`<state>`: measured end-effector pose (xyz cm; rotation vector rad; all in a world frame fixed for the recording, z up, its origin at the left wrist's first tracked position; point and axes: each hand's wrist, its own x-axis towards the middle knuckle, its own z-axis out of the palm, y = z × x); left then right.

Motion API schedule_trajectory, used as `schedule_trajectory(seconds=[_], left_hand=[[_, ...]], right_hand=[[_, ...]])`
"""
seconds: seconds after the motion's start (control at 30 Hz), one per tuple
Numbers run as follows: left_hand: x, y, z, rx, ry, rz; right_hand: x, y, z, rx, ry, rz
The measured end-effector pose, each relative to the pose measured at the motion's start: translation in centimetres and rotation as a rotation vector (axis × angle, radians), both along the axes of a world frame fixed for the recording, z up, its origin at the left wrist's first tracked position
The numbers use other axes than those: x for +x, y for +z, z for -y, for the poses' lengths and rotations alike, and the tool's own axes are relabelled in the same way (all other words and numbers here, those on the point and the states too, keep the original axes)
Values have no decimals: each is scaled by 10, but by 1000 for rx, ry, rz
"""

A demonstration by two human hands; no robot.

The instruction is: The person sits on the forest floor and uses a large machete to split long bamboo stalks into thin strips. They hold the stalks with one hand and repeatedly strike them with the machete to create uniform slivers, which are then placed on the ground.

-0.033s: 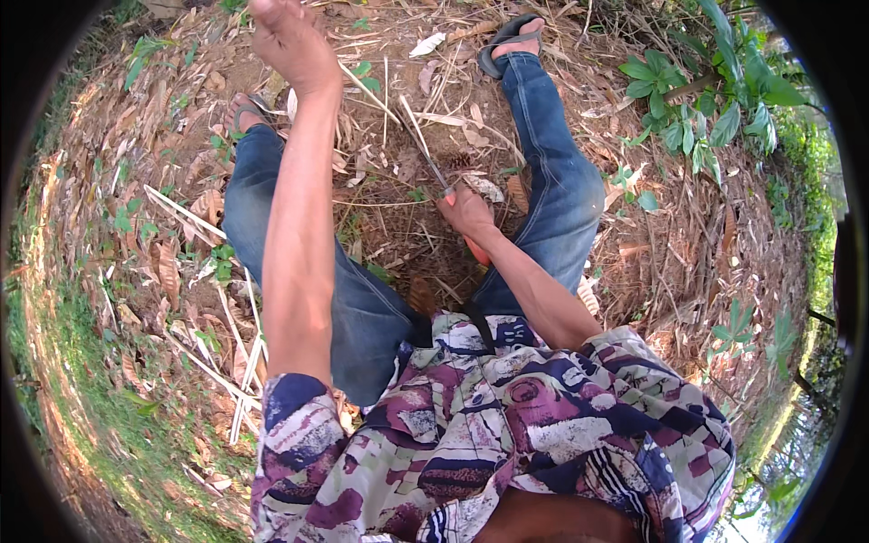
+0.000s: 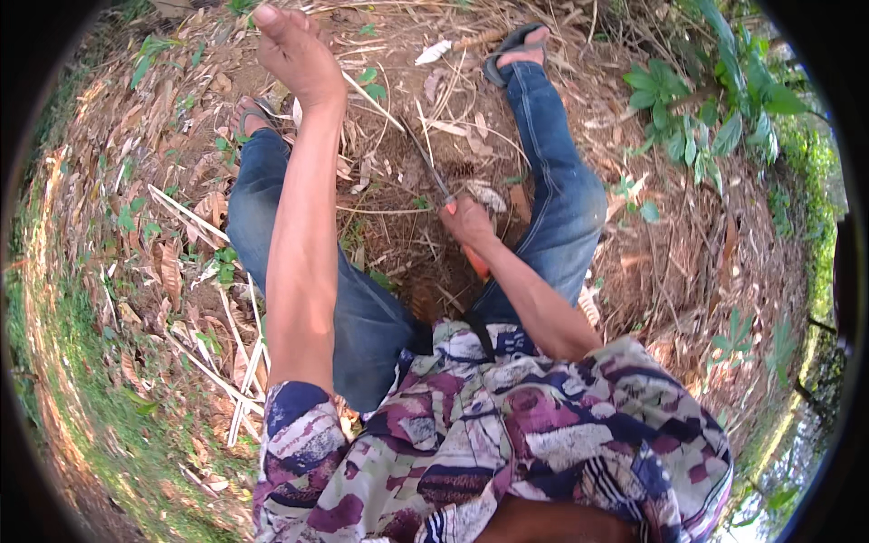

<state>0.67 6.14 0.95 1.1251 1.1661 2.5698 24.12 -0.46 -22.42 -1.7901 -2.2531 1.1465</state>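
1. Far on the left there is green grass (image 2: 109, 452) and many dry brown leaves (image 2: 172, 271) on the ground.
2. Some pale thin sticks (image 2: 240, 362) lie in the leaves, just beside the person's left leg.
3. The left foot (image 2: 253, 118) sits in a sandal near the top of the view, and the leg below it wears blue jeans (image 2: 362, 317).
4. The left hand (image 2: 294, 50) is stretched far out in front, up near the top. Its fingers are curled in loosely. I cannot tell if it holds anything.
5. In the middle, between the two legs, is a patch of bare brown dirt (image 2: 398, 235) with bits of dry grass.
6. The right hand (image 2: 466, 222) is low over that dirt. Its fingers are wrapped tight around the handle of a knife (image 2: 430, 172).
7. The knife has a long dark blade that points up and to the left from the hand. A bit of orange handle (image 2: 477, 262) sticks out under the hand. The blade lies close to the dirt, but I cannot tell if it touches.
8. The person wears a shirt (image 2: 507, 443) with purple, blue and white patches, at the bottom of the view.
9. The right foot (image 2: 520, 50) is in a dark sandal near the top.
10. On the right are green leafy plants (image 2: 706, 109).
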Motion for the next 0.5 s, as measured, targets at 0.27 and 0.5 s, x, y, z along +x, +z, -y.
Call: schedule_trajectory(seconds=[0.27, 0.5], left_hand=[[-56, 35, 42, -21, 222, 105], [-118, 41, 73, -135, -631, 260]], right_hand=[[34, 21, -21, -858, -283, -642], [16, 65, 6, 26, -88, -522]])
